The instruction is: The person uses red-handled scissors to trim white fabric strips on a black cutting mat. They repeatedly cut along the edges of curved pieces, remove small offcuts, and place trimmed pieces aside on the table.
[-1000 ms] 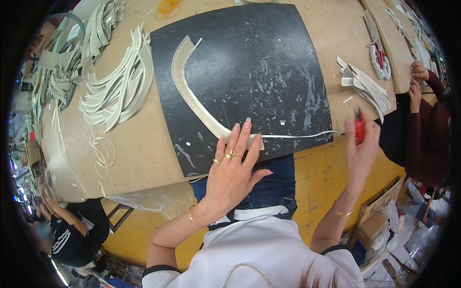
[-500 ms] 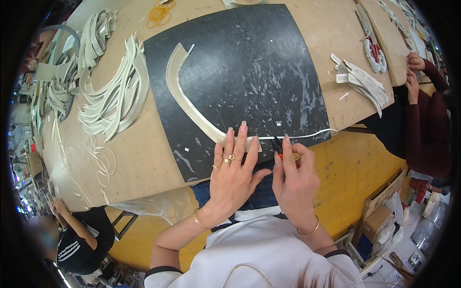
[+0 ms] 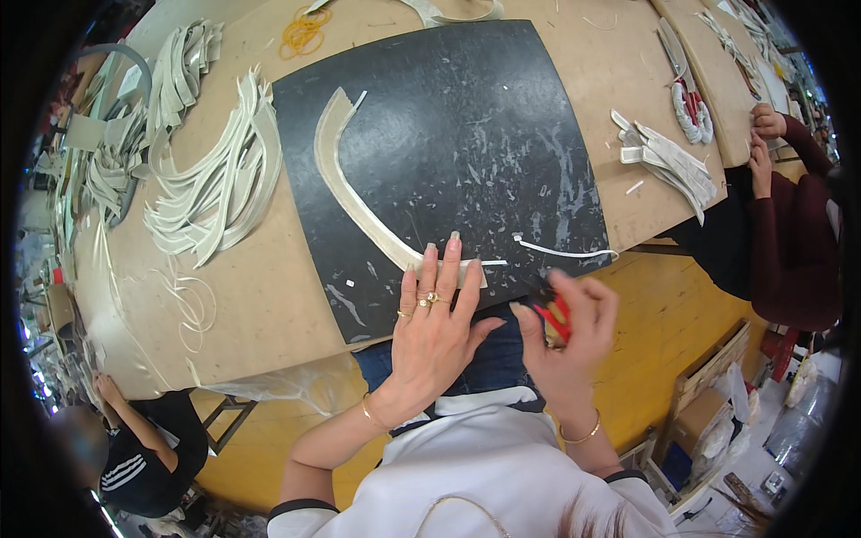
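Observation:
My left hand (image 3: 437, 296) lies flat, fingers stretched, pressing one end of a curved beige strip (image 3: 346, 199) onto the black mat (image 3: 430, 117). Narrow white tape runs along the strip's inner edge, and a short end of it (image 3: 494, 263) sticks out past my fingers. My right hand (image 3: 574, 332), smeared by motion, is closed around red-handled snips (image 3: 554, 316) with dark blades, just off the mat's near edge. A separate length of white tape (image 3: 567, 252) lies on the mat beyond the snips, reaching its right edge.
Bundles of curved beige strips (image 3: 220, 188) lie on the left of the table. At the right are a pile of strips (image 3: 668, 161) and large scissors (image 3: 689, 112) with wrapped handles. Yellow rubber bands (image 3: 302, 36) sit at the back. People work at both sides.
The white tape, one continuous length before, is now parted, its outer piece lying apart. My right hand has drawn back toward me and rightward with the snips. My left hand stays in place.

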Demonstrator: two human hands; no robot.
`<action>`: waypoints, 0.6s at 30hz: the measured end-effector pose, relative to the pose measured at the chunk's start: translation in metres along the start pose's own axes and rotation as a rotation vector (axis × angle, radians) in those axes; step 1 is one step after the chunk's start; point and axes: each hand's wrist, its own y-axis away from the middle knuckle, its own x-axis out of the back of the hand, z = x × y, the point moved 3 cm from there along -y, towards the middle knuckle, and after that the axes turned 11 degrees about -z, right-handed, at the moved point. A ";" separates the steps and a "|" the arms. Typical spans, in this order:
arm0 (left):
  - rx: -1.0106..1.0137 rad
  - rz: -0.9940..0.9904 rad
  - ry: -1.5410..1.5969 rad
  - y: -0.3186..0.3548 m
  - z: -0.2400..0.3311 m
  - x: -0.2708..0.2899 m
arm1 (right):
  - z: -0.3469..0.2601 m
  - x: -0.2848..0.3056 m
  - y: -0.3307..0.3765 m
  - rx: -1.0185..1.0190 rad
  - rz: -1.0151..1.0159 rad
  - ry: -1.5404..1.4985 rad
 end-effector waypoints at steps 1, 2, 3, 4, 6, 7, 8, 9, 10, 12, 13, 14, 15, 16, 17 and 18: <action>0.000 -0.013 0.013 0.000 0.000 0.000 | 0.005 0.006 -0.003 -0.029 -0.022 0.019; -0.002 -0.017 0.022 0.000 0.000 0.001 | 0.011 0.011 -0.008 -0.044 -0.035 0.034; -0.006 -0.022 0.032 0.000 0.000 0.003 | 0.018 0.016 -0.013 -0.060 -0.047 0.048; -0.020 -0.040 0.102 0.001 -0.001 0.004 | 0.025 0.018 -0.019 -0.083 -0.064 0.074; -0.048 -0.071 0.245 0.004 -0.006 0.011 | 0.036 0.020 -0.029 -0.067 -0.160 0.069; -0.071 -0.056 0.206 0.006 -0.010 0.017 | 0.039 0.019 -0.033 -0.064 -0.212 0.060; -0.096 -0.038 0.170 0.007 -0.015 0.025 | 0.042 0.018 -0.036 -0.077 -0.232 0.078; -0.119 -0.018 0.130 0.008 -0.022 0.035 | 0.043 0.018 -0.038 -0.068 -0.243 0.092; -0.140 0.004 0.045 0.007 -0.033 0.045 | 0.044 0.018 -0.041 -0.056 -0.253 0.106; -0.152 -0.035 -0.006 -0.001 -0.061 0.064 | 0.046 0.018 -0.043 -0.038 -0.277 0.122; -0.155 -0.063 -0.003 -0.004 -0.074 0.072 | 0.046 0.019 -0.043 -0.033 -0.289 0.123; -0.146 -0.117 -0.023 -0.008 -0.086 0.078 | 0.046 0.018 -0.043 -0.043 -0.303 0.119; -0.138 -0.171 -0.043 -0.011 -0.096 0.081 | 0.046 0.018 -0.042 -0.024 -0.298 0.138; -0.125 -0.212 -0.056 -0.012 -0.101 0.080 | 0.046 0.017 -0.041 -0.019 -0.293 0.154; -0.070 -0.189 -0.060 -0.011 -0.102 0.078 | 0.046 0.016 -0.039 -0.024 -0.282 0.163; -0.011 -0.155 -0.058 -0.008 -0.097 0.072 | 0.045 0.014 -0.038 -0.010 -0.266 0.222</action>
